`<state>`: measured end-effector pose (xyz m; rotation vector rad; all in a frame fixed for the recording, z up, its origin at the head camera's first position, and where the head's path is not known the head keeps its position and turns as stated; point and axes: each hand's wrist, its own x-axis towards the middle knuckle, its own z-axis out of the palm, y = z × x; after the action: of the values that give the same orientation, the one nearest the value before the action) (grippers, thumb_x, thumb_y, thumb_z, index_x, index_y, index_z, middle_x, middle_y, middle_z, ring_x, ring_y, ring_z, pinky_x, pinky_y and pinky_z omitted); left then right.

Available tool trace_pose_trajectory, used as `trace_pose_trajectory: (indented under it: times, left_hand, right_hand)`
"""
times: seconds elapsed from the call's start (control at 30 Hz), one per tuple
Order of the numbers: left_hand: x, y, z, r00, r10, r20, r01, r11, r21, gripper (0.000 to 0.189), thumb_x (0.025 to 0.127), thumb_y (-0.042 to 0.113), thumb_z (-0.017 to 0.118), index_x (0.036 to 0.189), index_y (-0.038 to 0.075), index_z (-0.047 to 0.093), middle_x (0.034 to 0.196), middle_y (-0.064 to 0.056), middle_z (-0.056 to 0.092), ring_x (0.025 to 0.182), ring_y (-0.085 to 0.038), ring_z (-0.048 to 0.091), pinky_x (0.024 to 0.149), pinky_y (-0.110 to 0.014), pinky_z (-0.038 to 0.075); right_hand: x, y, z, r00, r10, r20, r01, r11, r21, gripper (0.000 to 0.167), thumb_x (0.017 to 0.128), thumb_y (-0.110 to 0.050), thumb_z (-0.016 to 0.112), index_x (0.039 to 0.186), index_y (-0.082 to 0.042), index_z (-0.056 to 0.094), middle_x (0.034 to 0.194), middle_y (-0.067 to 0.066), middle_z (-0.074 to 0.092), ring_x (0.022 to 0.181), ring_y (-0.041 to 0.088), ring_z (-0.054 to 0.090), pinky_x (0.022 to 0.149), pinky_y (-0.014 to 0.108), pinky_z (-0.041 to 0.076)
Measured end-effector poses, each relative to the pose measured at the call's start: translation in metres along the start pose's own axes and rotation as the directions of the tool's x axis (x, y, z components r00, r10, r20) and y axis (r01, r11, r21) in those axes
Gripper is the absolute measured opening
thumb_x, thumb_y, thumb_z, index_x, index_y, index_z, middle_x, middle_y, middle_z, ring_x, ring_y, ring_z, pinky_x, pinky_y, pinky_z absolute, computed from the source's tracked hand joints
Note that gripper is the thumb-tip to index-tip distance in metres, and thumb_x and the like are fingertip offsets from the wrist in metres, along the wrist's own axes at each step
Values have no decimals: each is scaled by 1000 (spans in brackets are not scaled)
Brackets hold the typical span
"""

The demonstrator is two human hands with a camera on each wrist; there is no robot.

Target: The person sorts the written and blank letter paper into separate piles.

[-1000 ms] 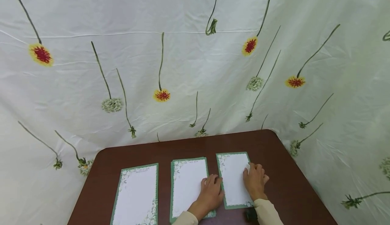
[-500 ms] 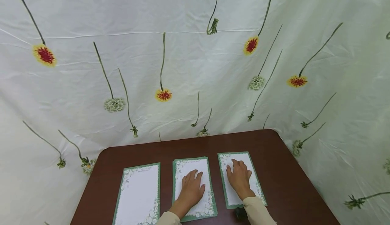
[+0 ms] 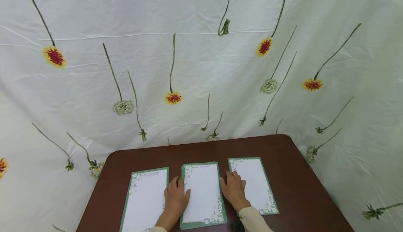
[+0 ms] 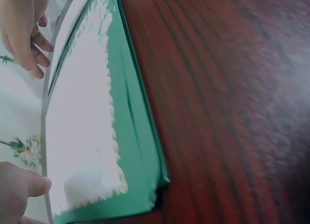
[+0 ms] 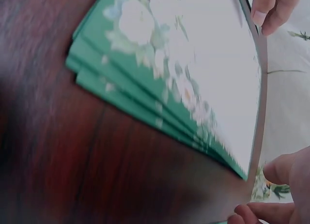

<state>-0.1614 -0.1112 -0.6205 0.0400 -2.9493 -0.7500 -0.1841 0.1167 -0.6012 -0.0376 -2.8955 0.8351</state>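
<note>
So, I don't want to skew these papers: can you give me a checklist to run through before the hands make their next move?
1. Hands on both sides of the middle stack of floral stationery: ok; left hand by its left edge, right hand by its right.
2. Stack edges flush: not ok; green layers step out in the right wrist view.
3. Stack apart from the left stationery sheet and right stationery sheet: ok; wood tabletop shows in both gaps.
4. Hand contact with the stack: cannot tell.
5. Left sheet wholly on the tabletop: cannot tell; its near end leaves the head view.
</note>
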Motion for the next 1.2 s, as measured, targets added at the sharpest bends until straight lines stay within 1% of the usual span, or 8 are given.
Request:
trace_pose_trajectory:
  times: [0.13,0.27,0.5,0.63,0.87,1.07,1.2]
  left_hand:
    - [-3,-6,0,999,-48,14,48,999,4,64,99,25,73,145,-14,50,148,-34,46,138,-51,43,108,-69,33]
    - [-5,-8,0,997,-66,34,66,998,-7,64,100,26,71,144,-15,51,148,-35,46,138,-51,42,107,-70,32]
    - [-8,-5,2,996,-64,67,67,997,-36,58,101,23,68,143,-15,52,151,-34,44,141,-51,39,111,-71,28]
    - [-7,-3,3,994,-75,79,79,996,-49,57,101,22,66,143,-14,52,152,-33,43,142,-51,38,113,-71,25]
    - [-8,-1,4,995,-77,69,80,996,-48,57,100,21,67,143,-13,52,152,-33,43,142,-50,38,113,-71,23]
    - [-10,-1,4,997,-60,55,63,997,-48,58,100,20,67,143,-15,52,151,-34,44,141,-51,39,112,-72,24]
    - [-10,-1,5,997,-51,55,53,998,-33,60,100,20,67,145,-16,50,152,-34,44,142,-50,40,113,-71,25]
  right_hand:
    - [-4,-5,5,1000,-1,10,0,1000,6,44,100,-24,71,132,6,68,119,23,64,110,41,62,83,56,43]
    - [-7,-8,9,1000,-1,20,0,1000,23,45,99,-23,72,133,7,67,120,23,62,110,40,60,83,56,43]
    - [-11,-12,15,998,21,58,-24,999,46,48,98,-23,73,133,9,66,119,20,60,108,37,57,82,54,39]
    - [-14,-13,18,998,22,51,-25,998,59,47,98,-22,72,134,8,66,117,18,59,109,34,57,81,52,38]
    - [-14,-15,20,999,10,38,-12,998,60,47,98,-21,72,135,6,66,112,14,57,101,30,54,78,49,37]
    - [-14,-15,21,999,9,45,-11,999,51,46,99,-21,71,135,6,66,111,13,57,101,30,54,79,50,37]
    - [-14,-15,21,999,-1,50,-1,999,45,46,99,-22,70,136,6,66,112,14,57,102,31,55,82,52,37]
